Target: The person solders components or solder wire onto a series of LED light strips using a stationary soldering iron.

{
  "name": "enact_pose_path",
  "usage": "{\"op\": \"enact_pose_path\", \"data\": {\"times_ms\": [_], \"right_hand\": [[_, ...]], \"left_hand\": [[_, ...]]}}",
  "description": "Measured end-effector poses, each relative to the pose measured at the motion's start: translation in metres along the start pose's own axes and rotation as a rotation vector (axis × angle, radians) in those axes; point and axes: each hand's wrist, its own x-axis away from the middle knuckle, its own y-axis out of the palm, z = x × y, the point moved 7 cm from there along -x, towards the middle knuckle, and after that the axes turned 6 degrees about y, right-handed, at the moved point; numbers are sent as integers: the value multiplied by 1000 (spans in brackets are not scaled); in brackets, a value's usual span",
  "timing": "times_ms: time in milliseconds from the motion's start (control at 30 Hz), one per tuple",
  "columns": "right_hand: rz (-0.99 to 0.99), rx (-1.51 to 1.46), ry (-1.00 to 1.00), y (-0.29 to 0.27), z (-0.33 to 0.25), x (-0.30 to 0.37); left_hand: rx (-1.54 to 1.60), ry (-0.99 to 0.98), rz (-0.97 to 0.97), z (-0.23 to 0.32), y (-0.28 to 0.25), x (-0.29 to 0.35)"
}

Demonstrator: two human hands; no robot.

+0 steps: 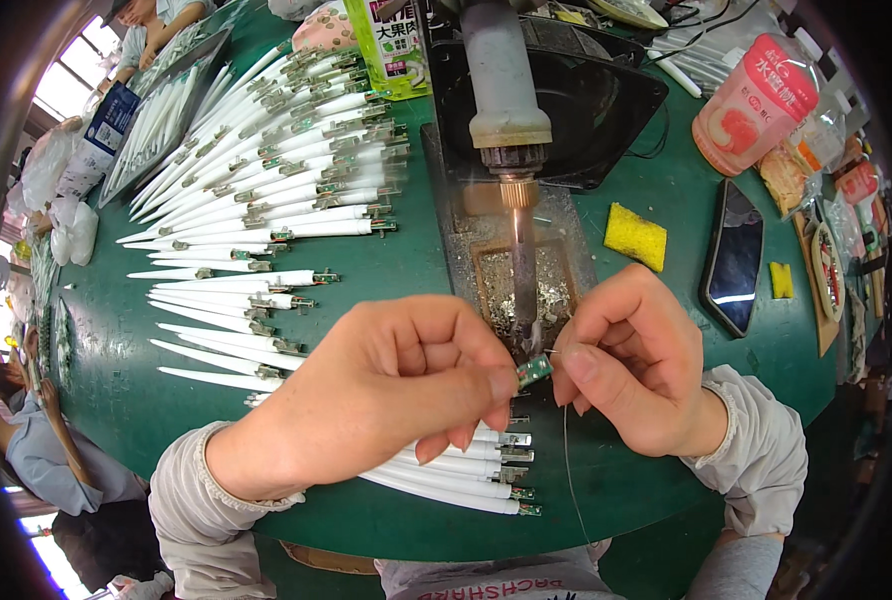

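Observation:
A soldering iron [523, 250] points straight down in front of me, its tip just above my fingers. My left hand [396, 375] is closed in a pinch on a small green circuit board [535, 371], which sticks out past the fingertips right under the tip. Whether more of the piece lies inside the palm is hidden. Thumb and forefinger of my right hand [636, 365] pinch a thin solder wire [569, 465]; its short end reaches toward the board and the rest hangs down. Below my left hand lie several white tapered sticks [446, 485] with small boards at their ends.
Many more white tapered sticks [296, 215] fan out at left. A metal tray [481, 265] with solder scraps sits under the iron. Rightward are a yellow sponge [636, 237], a phone [734, 258] and a pink bottle [756, 105]. A green carton [391, 50] stands behind; other people are at left.

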Motion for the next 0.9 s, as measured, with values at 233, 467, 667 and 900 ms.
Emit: {"op": "enact_pose_path", "data": {"times_ms": [233,467,667,900], "right_hand": [[-32,-27,86,0,7,0],[-37,-2,82,-2,9,2],[-37,-12,41,0,14,1],[-48,-13,56,0,15,-1]], "left_hand": [[-175,44,-8,2,6,7],[-292,55,-18,-1,12,14],[-374,54,-7,-2,13,17],[-652,244,24,6,12,18]]}}
